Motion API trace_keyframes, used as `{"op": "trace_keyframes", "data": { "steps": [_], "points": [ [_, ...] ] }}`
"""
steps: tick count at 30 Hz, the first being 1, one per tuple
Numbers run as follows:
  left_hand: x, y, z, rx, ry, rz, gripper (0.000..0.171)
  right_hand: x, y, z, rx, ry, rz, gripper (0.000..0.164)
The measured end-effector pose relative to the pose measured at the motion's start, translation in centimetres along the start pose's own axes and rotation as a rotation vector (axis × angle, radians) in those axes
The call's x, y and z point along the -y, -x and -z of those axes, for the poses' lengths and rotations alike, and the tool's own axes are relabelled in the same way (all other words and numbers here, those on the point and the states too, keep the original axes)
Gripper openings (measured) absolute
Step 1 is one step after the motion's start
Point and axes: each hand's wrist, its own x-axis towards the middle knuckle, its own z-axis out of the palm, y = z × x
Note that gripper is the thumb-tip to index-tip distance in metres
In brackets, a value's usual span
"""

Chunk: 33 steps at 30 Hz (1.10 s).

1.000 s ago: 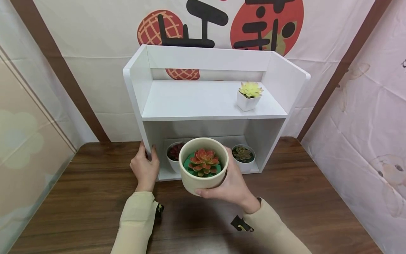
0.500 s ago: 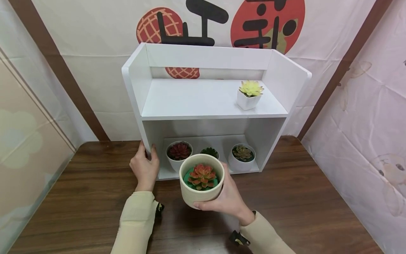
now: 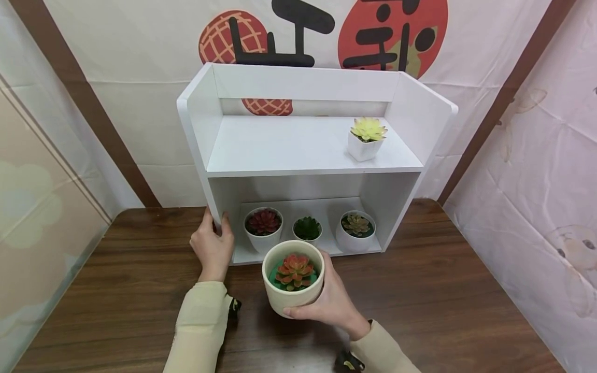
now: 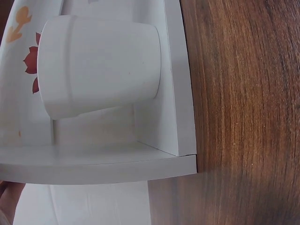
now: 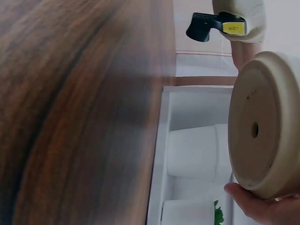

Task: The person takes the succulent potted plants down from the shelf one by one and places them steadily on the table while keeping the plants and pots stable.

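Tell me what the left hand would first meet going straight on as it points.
Probably the left side panel of the white shelf unit, its front edge between thumb and fingers of the left hand; any gap is hard to judge.

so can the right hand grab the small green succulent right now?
Probably not while the right hand grips the cream pot; the open-fronted shelf otherwise leaves the small green succulent free.

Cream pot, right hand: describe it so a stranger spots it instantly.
A white shelf stands on the brown table. In front of it, the right hand grips the cream pot holding an orange-red succulent. Unlike the shelf's white pots, this one is cream.
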Motion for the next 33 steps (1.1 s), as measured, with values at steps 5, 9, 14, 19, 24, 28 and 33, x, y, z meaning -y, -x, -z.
{"op": "trace_keyframes", "data": {
  "steps": [5, 9, 14, 19, 24, 28, 33],
  "points": [
    [0.0, 0.1, 0.1, 0.004, -0.003, 0.007, 0.028, -0.5, 0.4, -0.3, 0.009, 0.007, -0.025, 0.107],
    [0.0, 0.2, 0.0, 0.005, -0.008, 0.007, 0.027, -0.9, 0.6, -0.5, 0.013, 0.002, -0.05, 0.106],
    [0.1, 0.3, 0.0, 0.005, -0.006, 0.008, 0.027, -1.3, 0.9, -0.8, 0.01, 0.036, -0.069, 0.104],
    [0.1, 0.2, 0.0, 0.004, -0.006, 0.008, 0.028, -1.7, 1.0, -1.2, 0.003, 0.068, -0.066, 0.104],
    [0.1, 0.2, 0.0, 0.01, -0.007, 0.01, 0.028, -2.1, 1.0, -1.6, 0.02, 0.068, -0.088, 0.102],
    [0.1, 0.1, -0.1, 0.011, -0.011, 0.007, 0.028, -2.2, 1.1, -1.7, 0.032, 0.085, -0.137, 0.104],
    [0.0, 0.0, 0.0, 0.005, -0.008, 0.003, 0.027, -2.3, 1.1, -1.8, 0.042, 0.104, -0.165, 0.105]
  ]
}}
